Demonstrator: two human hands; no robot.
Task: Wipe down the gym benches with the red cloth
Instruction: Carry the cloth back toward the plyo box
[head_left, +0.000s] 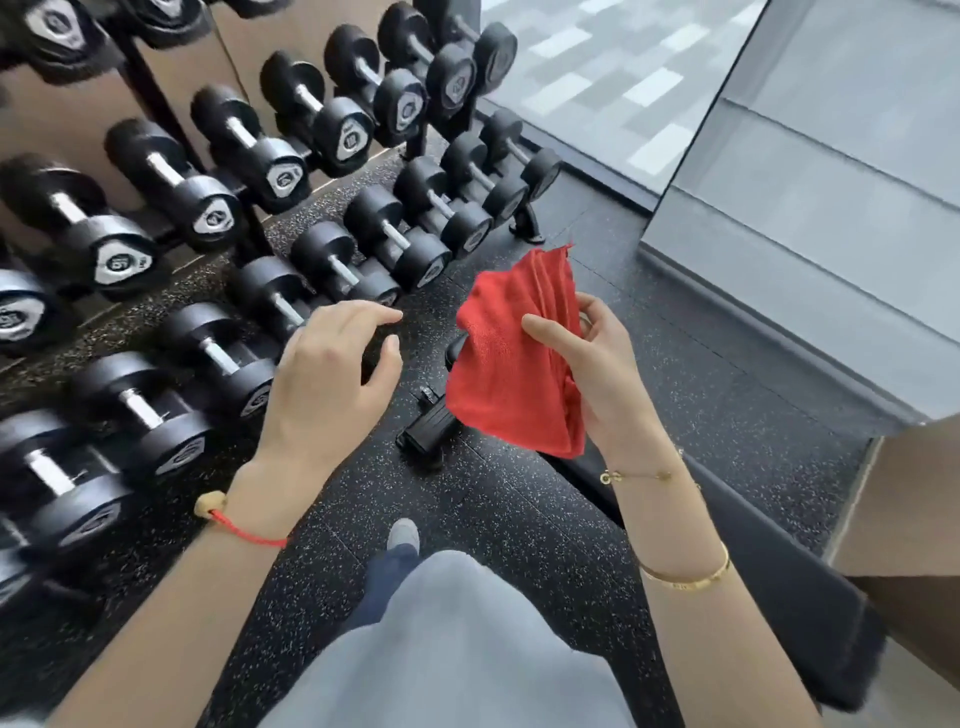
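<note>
Fingers (605, 332) of your right hand (597, 374) curl round the red cloth (511, 364), thumb pressed across its front, so the cloth is pinched and hangs bunched in the air, top corner sticking up, bottom folds drooping past your palm. It's over the speckled floor (519, 519), not touching anything but that hand. Your left hand (332, 374) floats just beside it, apart from the cloth, fingers loosely bent and spread, holding nothing.

Black bench (737, 561) runs along under your right forearm, w/ its foot and frame (428, 431) visible below the cloth; cloth isn't on the pad. Dumbbell rack (249, 171) fills the left side, two tiers of black dumbbells. Red cord bracelet (244, 527) on your left wrist, gold bangle (685, 577) and thin chain on the right. Your shoe (403, 535) shows at btm centre. Glass wall (779, 130) at upper right.
</note>
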